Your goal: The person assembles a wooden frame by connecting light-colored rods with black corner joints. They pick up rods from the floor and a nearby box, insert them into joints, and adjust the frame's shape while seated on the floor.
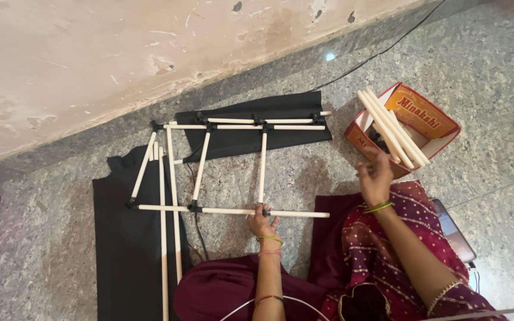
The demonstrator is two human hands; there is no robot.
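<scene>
Left hand (262,224): rests on the floor at the near rail of the frame, fingers spread and pressing down on a black joint (265,211); it grips nothing.
Right hand (375,176): raised over the near corner of the box, fingers loosely curled and open, palm turned away; it touches the near ends of the loose rods, but whether it pinches one I cannot tell.
Frame (209,166): white rods joined by black connectors into a flat grid, lying on the floor straight ahead of the person, its far rails near the wall.
Near rail (233,211): runs left to right under the left hand, its right end sticking out free.
Loose rods (391,128): a bundle of white rods leaning out of the box, slanting up and to the left.
Box (423,113): orange and white cardboard, open, on the floor to the right of the frame.
Black cloth (126,238): spread under the left part of the frame; another piece lies under the far rails.
Floor (495,71): grey speckled stone.
Wall (90,53): pale, scuffed, running diagonally beyond the frame.
Cable (382,53): thin, black, crossing the floor along the wall.
</scene>
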